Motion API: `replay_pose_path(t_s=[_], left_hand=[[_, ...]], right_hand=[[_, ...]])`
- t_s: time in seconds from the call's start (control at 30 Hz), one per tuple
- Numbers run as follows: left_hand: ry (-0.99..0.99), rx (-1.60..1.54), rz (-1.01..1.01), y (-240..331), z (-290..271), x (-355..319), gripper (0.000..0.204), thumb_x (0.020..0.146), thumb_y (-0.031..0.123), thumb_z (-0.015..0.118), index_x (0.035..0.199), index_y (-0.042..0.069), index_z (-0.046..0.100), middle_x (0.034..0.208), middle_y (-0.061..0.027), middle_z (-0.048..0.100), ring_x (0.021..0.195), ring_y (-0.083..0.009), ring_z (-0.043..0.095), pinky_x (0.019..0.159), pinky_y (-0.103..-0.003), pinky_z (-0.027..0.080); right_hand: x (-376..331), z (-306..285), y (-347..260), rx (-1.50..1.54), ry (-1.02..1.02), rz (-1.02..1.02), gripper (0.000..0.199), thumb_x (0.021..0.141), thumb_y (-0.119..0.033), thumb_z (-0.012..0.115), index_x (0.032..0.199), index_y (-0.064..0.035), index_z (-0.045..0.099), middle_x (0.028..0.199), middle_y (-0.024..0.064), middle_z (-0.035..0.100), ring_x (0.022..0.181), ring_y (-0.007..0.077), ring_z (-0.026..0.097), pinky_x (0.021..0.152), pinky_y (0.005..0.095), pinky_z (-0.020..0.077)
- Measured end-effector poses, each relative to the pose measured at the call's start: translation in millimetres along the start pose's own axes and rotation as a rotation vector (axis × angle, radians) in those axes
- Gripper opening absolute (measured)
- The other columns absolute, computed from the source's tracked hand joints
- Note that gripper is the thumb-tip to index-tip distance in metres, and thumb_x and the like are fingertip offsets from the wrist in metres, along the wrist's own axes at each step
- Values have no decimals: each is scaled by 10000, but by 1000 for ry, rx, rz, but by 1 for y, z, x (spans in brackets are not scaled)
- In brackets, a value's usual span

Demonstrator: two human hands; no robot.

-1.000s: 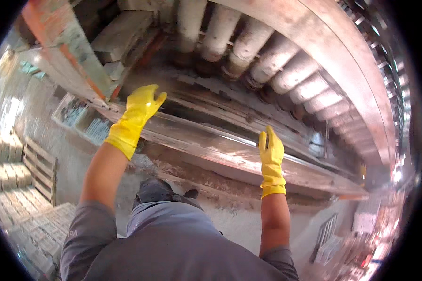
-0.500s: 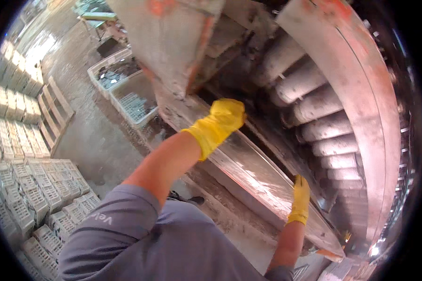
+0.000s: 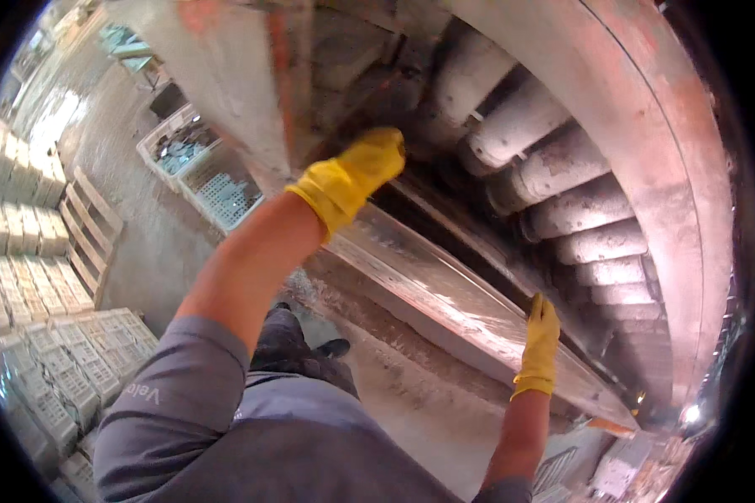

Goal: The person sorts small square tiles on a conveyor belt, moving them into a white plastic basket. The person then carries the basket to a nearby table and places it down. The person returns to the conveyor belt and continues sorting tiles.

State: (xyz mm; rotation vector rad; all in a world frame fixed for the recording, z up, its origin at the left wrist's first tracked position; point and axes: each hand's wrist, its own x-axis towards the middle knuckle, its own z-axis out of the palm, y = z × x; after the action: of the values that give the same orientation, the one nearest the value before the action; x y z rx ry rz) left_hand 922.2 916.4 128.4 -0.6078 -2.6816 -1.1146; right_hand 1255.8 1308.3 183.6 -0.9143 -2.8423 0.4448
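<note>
A long, wet metal ledge (image 3: pixel 445 281) runs slantwise along the front of a machine, with a dark gap behind it. My left hand (image 3: pixel 356 172), in a yellow rubber glove, is closed above the ledge's upper-left end. Whatever its fingers may hold is hidden. Farther down the ledge, my gloved right hand (image 3: pixel 540 348) grips the edge, fingertips reaching over it toward the gap. Past the gap lies a row of thick, grimy rollers (image 3: pixel 545 180). A large curved guard (image 3: pixel 646 109) arches over them.
A pale upright machine panel (image 3: pixel 226 67) stands beyond my left hand. To the left are plastic crates (image 3: pixel 218 189) with glassy pieces, a wooden pallet (image 3: pixel 88 226) and stacked pale crates (image 3: pixel 59 369). A concrete step (image 3: pixel 394 335) runs below the ledge.
My view has shifted, bringing my legs and a shoe into sight. My left hand has moved up and left toward the panel. My right hand stays at the ledge.
</note>
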Motion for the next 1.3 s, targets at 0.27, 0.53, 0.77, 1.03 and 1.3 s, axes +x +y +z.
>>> replay_pose_path(t_s=[0.27,0.53,0.77,1.03,1.3], left_hand=[[19,-5,50,31,40,156,248,966,254,647,1115,84,747,1128,-226,756,1117,-449,697,981,-530,547],[8,51,-154,-128,126,157,249,973,244,645,1131,77,740,1145,-233,750,1119,-447,699,981,-522,551],[75,178,-195,-211,173,196,250,979,235,642,1144,70,734,1161,-239,745,1121,-446,701,980,-515,554],[103,271,-186,-251,205,255,252,986,225,639,1159,63,727,1179,-246,739,1123,-444,702,980,-506,557],[109,295,-167,-262,212,257,255,993,215,636,1174,56,719,1196,-252,733,1125,-443,704,979,-498,560]], right_hand=[[-20,16,-2,106,180,7,349,1094,-326,584,1094,-31,770,885,155,761,734,279,716,710,382,545],[-79,11,-4,-31,258,-154,304,1080,-230,555,1116,-50,798,979,127,787,856,304,706,817,418,542],[-107,15,13,-89,147,-108,441,1118,-333,481,1168,2,763,706,45,644,653,208,599,717,371,490],[-105,7,-2,-117,13,-44,584,1133,-467,417,1189,11,748,582,-6,569,615,179,562,735,346,469],[-118,7,15,-159,11,-36,489,1076,-423,489,1119,-36,785,703,51,638,656,271,586,711,408,458]])
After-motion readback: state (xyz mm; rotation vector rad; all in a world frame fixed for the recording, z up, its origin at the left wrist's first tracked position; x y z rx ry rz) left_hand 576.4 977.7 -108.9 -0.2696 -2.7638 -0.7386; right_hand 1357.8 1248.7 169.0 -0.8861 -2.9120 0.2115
